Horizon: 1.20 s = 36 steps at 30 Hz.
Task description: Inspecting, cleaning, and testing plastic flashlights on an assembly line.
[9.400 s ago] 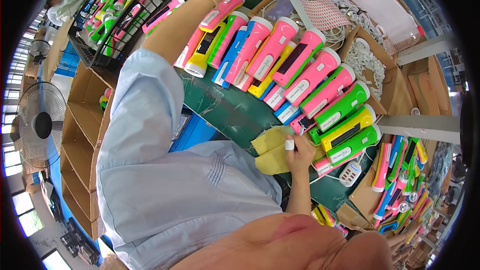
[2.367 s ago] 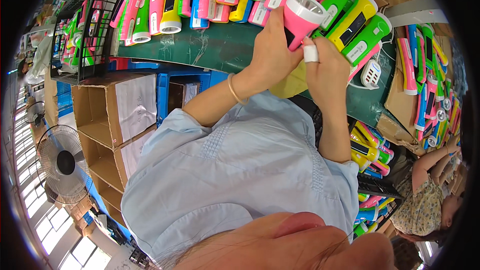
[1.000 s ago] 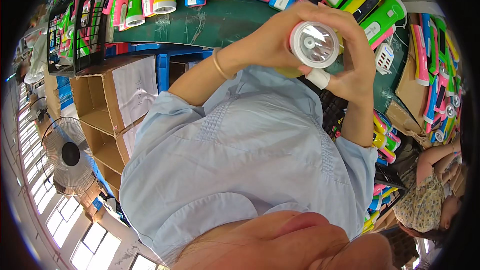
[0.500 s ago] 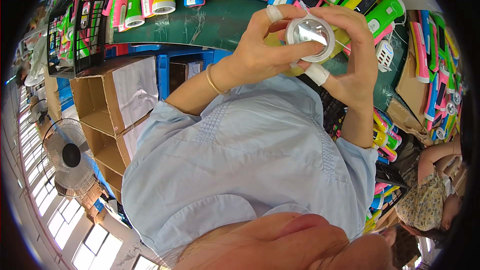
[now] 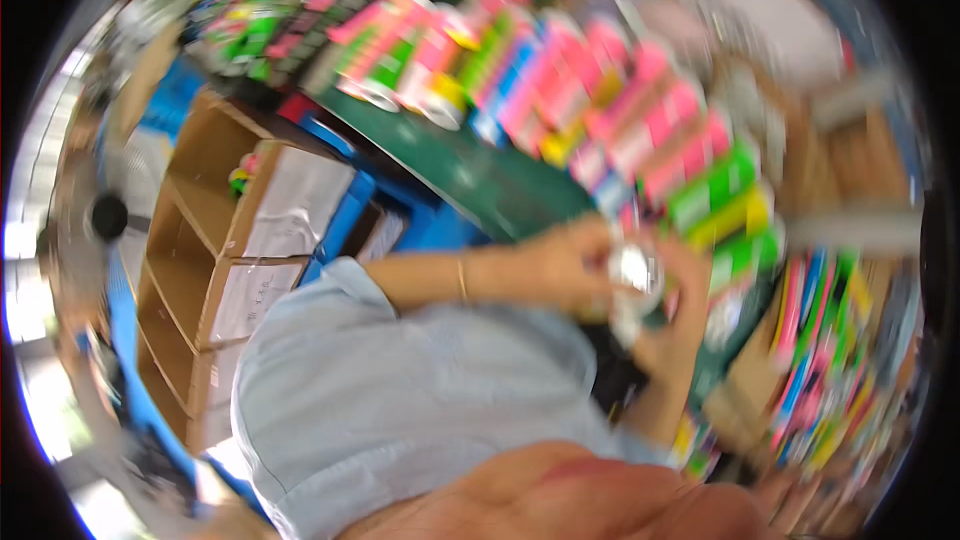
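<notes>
Both of my hands are raised at the near edge of the green worktable (image 5: 465,175). Between them is a round clear lens piece with a whitish rim (image 5: 635,268), its face catching a bright reflection. My left hand (image 5: 572,258) grips it from the left, with fingers bent against the rim. Around its other side curls my right hand (image 5: 685,275), partly smeared by motion. Just beyond the hands lie rows of plastic flashlights (image 5: 560,90) in pink, green, yellow and blue. What is behind the lens piece is too blurred to tell.
Cardboard compartments (image 5: 185,280) with white paper on their sides stand at the left, beside blue crates (image 5: 430,215). A dark basket of flashlights (image 5: 270,25) sits at the far left. More flashlights (image 5: 820,350) fill a box at the right. A fan (image 5: 110,217) is at the left edge.
The whole view has swung and blurred, showing more of the table's far side. My hands appear lower and slightly further right, with the lens piece still between them.
</notes>
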Tool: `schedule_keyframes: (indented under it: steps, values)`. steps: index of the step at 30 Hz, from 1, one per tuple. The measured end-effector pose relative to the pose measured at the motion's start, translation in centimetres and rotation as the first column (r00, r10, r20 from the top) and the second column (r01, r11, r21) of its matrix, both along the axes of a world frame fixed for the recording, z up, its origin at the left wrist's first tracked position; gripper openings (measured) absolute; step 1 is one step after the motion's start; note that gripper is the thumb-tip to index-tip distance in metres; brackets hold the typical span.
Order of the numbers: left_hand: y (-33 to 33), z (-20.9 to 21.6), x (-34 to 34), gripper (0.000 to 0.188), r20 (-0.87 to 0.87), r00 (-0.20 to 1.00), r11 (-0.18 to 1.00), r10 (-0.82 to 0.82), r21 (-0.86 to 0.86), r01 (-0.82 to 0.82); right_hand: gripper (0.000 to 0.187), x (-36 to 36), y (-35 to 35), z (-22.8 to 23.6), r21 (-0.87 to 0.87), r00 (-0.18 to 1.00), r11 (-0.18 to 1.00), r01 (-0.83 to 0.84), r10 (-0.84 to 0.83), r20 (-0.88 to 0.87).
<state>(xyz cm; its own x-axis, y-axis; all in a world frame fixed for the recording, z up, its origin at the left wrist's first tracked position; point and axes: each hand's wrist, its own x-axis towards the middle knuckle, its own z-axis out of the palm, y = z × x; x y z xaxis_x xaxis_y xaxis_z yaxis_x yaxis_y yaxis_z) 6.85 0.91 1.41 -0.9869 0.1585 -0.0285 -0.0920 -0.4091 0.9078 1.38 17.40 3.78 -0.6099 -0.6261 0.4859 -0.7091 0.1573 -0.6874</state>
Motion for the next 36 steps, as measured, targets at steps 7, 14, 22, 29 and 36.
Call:
schedule_keyframes:
  steps: [7,14,22,29,36]
  values:
    - [-0.5,-1.6,0.2,0.04,-0.776,0.624,0.831,-0.094,-0.406,-0.379,0.065,0.2,0.1,2.0,0.163,0.984,0.987,-0.007,0.035,-0.172]
    - [-0.3,-2.6,0.2,0.054,-0.773,0.617,0.787,-0.147,-0.469,-0.4,0.065,1.0,0.1,2.5,0.153,0.993,0.986,-0.061,0.076,-0.088]
    - [-0.6,-1.7,0.6,0.039,-0.85,0.512,0.767,-0.128,-0.412,-0.493,0.058,1.2,0.5,0.6,0.05,0.996,0.997,-0.06,0.063,-0.063]
    - [-0.7,-2.2,-0.5,0.044,-0.826,0.542,0.815,-0.153,-0.416,-0.404,0.057,1.7,0.5,0.9,0.033,1.0,0.999,0.017,-0.018,0.02]
    - [-0.3,-0.1,-0.2,0.05,-0.148,0.989,1.0,-0.019,-0.008,0.018,0.059,0.7,0.0,0.4,0.053,0.998,0.998,0.036,-0.033,-0.044]
